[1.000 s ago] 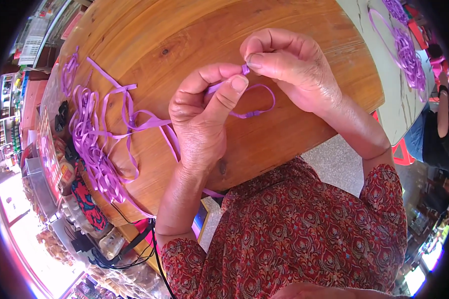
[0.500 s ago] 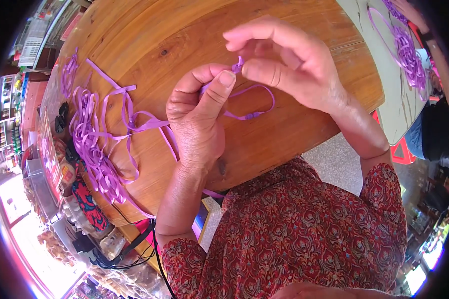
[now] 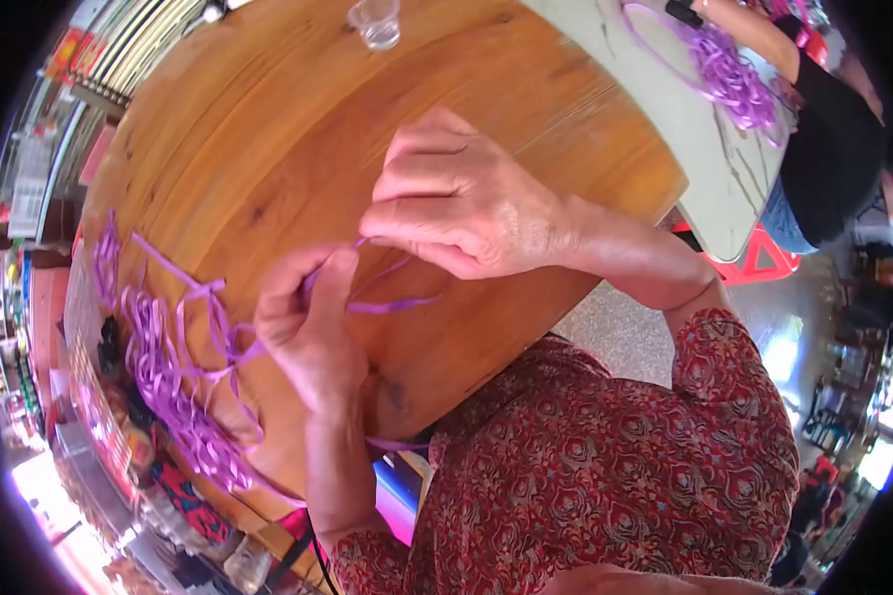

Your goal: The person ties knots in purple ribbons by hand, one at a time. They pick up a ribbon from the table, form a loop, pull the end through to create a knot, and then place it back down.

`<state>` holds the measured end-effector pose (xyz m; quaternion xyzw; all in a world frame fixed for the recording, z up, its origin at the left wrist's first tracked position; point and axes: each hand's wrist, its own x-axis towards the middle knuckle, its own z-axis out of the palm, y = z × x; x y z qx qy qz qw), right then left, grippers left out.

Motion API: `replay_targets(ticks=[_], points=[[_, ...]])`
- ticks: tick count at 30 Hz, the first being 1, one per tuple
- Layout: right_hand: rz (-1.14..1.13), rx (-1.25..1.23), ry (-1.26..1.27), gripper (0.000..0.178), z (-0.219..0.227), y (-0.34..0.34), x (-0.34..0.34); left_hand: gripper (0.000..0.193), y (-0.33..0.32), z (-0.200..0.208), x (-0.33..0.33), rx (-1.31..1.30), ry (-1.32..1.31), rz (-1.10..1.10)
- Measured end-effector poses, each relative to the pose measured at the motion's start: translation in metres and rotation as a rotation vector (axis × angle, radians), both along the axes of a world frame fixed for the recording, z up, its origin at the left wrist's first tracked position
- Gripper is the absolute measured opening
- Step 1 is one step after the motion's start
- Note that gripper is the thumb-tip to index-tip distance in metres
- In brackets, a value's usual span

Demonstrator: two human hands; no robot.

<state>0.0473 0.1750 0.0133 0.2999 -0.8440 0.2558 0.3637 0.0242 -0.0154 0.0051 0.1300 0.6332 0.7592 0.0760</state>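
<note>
Over the wooden table (image 3: 268, 149), my left hand (image 3: 313, 322) pinches a narrow purple ribbon (image 3: 395, 305) between thumb and bent forefinger. My right hand (image 3: 471, 203) is closed just beyond it, back of the hand upward, gripping a short bit of the same ribbon at its fingertips. A loop of the ribbon hangs below the right hand, with a darker knotted spot along it. Left of my left hand lies a loose pile of purple ribbon (image 3: 174, 397), some strands running toward that hand. The pinched ends are mostly hidden by my fingers.
A small clear plastic cup (image 3: 375, 24) stands at the table's far edge. To the right, a pale marbled table (image 3: 655, 109) holds another purple ribbon heap (image 3: 734, 79), near a co-worker's arm (image 3: 754, 30). A red stool (image 3: 764, 260) stands below. Bags and cables crowd the lower left.
My right hand, its fingers apart before, has closed on the ribbon and turned its back upward. The view has shifted, bringing the clear cup into sight.
</note>
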Motion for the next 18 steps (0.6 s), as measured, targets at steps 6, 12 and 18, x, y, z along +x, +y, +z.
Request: replay_targets(ticks=[6, 12, 18], points=[[0.07, -0.164, -0.043, 0.014, 0.0, -0.001, 0.0, 0.004, 0.002, 0.002, -0.001, -0.033, 0.122, 0.057], [0.061, -0.321, -0.312, 0.036, 0.003, 0.009, 0.0, 0.006, -0.004, 0.003, -0.014, 0.099, -0.005, 0.03], [0.127, -0.357, -0.341, 0.039, 0.005, 0.005, 0.0, 0.006, -0.001, 0.01, -0.006, 0.187, -0.086, -0.057]])
